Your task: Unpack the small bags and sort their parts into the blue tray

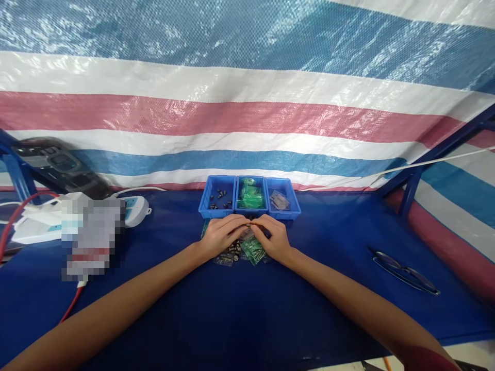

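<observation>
My left hand point(222, 236) and my right hand point(274, 237) meet fingertip to fingertip just in front of the blue bins. Both are pinched closed; whatever lies between the fingertips is too small to make out. Under them is a pile of small clear packets point(224, 260), green packets point(254, 251) and loose dark screw-like parts point(235, 252). Behind stand three bins side by side. The left bin point(206, 203) holds a few dark screw-like pieces, the middle bin point(251, 211) green packets, and the right bin point(293, 206) clear packets with greyish contents.
A striped plastic sheet point(247, 118) hangs behind the blue table point(240, 319). Eyeglasses point(404, 270) lie at the right. On the left are a white power strip point(137, 210), a blurred-out device point(95, 237) with a red cable, and a dark handheld device point(64, 162).
</observation>
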Motion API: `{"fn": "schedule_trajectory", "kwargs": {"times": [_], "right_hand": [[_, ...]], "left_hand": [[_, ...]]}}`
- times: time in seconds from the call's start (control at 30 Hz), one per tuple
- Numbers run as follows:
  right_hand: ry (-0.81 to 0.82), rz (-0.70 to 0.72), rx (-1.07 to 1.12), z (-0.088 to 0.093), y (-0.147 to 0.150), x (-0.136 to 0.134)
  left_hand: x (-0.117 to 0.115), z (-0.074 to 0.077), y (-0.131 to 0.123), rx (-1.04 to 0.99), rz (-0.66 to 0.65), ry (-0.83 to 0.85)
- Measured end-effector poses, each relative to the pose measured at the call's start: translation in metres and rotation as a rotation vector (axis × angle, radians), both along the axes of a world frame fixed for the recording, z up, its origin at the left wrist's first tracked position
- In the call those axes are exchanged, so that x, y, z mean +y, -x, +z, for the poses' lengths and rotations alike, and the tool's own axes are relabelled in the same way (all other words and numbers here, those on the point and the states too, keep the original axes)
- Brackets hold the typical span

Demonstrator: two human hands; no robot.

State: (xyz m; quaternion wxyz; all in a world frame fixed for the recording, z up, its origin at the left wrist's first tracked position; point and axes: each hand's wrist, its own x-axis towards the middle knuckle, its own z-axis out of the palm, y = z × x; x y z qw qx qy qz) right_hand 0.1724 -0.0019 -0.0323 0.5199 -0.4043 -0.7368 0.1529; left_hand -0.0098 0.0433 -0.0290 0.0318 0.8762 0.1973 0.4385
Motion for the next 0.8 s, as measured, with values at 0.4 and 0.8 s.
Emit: {"fn": "schedule_trajectory", "kwargs": {"times": [0.4, 0.8], "right_hand": [[0.004, 0.0, -0.004, -0.0017, -0.0006, 0.0022], [0.013, -0.012, -0.01, 0.0002, 0.0001, 0.0025]], "left_hand": [[0.0027, 0.0015, -0.0012, -0.013, -0.008, 0.103], [0.0011, 0.0005, -0.0012, -0.016, -0.009, 0.117]]}}
